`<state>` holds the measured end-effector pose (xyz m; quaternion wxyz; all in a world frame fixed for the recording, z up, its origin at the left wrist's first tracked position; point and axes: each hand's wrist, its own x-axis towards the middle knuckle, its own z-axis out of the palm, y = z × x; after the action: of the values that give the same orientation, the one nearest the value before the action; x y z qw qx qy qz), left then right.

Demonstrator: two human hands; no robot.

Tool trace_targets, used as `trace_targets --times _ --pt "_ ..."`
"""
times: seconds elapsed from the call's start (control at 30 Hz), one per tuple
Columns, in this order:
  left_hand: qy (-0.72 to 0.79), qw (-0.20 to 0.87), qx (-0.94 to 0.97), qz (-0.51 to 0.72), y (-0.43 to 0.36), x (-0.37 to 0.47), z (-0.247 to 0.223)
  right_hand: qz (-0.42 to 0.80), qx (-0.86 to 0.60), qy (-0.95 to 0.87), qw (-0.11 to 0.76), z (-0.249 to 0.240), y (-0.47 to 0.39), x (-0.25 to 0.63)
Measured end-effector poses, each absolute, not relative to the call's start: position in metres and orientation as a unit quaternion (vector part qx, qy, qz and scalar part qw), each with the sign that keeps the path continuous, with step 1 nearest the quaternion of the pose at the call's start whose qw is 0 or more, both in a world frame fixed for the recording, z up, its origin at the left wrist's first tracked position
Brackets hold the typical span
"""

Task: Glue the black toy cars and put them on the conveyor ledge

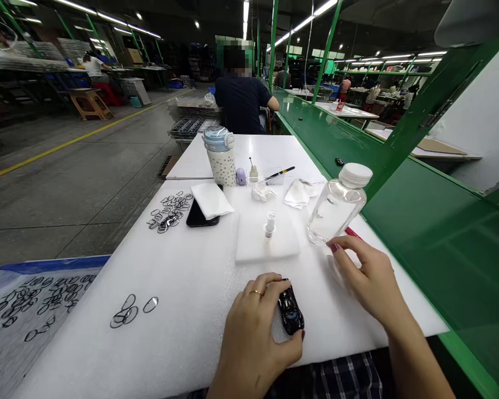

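Near the front edge of the white-covered table, my left hand (260, 318) is closed around a glossy black toy car (291, 310), thumb at its near end and fingers at its far end. My right hand (363, 271) is off to the right, thumb and index fingertip pinched together by the base of a clear bottle with a white cap (339, 202). Whatever the pinch holds, if anything, is too small to make out. Beyond the car, a small clear syringe-like piece (270, 226) stands on a white foam block (249, 252).
Black rings (170, 213) lie at left, with several more (125, 314) nearer. A phone (197, 216) is under a folded cloth (212, 200), beside a dotted cup (222, 160). A green conveyor (432, 238) runs along the right. One person (243, 102) sits ahead.
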<state>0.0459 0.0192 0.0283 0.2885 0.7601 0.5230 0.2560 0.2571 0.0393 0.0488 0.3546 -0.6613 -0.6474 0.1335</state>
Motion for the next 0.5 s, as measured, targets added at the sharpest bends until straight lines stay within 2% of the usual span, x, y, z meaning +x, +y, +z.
trace_targets --times 0.13,0.33,0.5 --pt "0.532 0.283 0.760 0.245 0.019 0.046 0.028 0.107 -0.660 -0.689 0.279 0.035 0.042 0.282" --pt "0.544 0.321 0.736 0.242 0.014 0.050 0.034 0.093 -0.685 -0.654 0.308 0.034 0.032 0.285" --pt "0.533 0.337 0.708 0.318 0.008 0.027 0.033 0.143 -0.707 -0.627 0.296 0.023 0.025 0.298"
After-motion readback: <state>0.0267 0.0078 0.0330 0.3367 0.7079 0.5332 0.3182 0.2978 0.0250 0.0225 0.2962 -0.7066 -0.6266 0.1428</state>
